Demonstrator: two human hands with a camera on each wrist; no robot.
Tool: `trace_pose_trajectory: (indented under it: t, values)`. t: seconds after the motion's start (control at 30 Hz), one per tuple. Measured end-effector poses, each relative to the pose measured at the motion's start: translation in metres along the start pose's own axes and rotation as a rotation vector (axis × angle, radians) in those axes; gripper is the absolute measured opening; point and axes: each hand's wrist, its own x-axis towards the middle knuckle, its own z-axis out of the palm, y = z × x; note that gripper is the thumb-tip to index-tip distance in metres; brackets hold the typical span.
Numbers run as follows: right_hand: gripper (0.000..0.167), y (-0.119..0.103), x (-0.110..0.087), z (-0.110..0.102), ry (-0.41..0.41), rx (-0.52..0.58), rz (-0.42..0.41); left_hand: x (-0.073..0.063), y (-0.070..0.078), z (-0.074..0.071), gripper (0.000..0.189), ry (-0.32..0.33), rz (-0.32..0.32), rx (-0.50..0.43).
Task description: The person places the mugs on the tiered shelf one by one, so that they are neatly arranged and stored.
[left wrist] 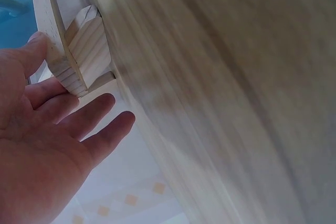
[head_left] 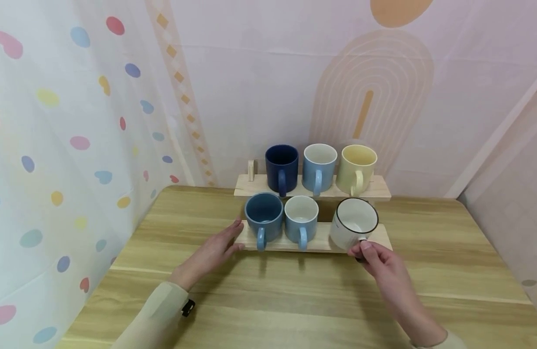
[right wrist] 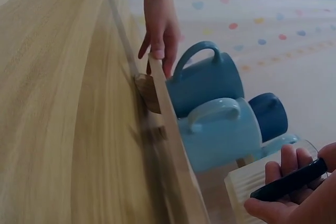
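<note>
A white mug with a black rim (head_left: 357,218) is at the right of the lower tier of a two-tier wooden rack (head_left: 323,237). My right hand (head_left: 379,261) pinches its handle (right wrist: 289,181), which looks black in the right wrist view. Whether the mug's base touches the board cannot be told. At the rack's left end, my left hand (head_left: 213,247) holds the lower board, thumb (left wrist: 35,51) on one side and forefinger on the other, the remaining fingers loosely extended. Left of the white mug stand a light blue mug (head_left: 301,218) and a darker blue mug (head_left: 264,218).
On the upper tier stand a navy mug (head_left: 281,167), a light blue mug with a white inside (head_left: 319,169) and a pale yellow mug (head_left: 356,169). The rack is on a wood-grain table (head_left: 294,300), near its back edge. Patterned curtains (head_left: 251,97) hang behind and at the sides.
</note>
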Motion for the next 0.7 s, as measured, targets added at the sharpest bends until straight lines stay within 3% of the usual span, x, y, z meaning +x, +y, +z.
trace_pose_trajectory:
  t: [0.23,0.7]
  values:
    - [0.04,0.005,0.013,0.013,0.0,-0.027,0.065,0.002,-0.001,0.0,0.064,0.002,0.008,-0.01]
    - [0.039,0.014,0.026,0.025,0.016,-0.005,0.112,-0.001,-0.002,0.003,0.062,0.039,0.034,0.001]
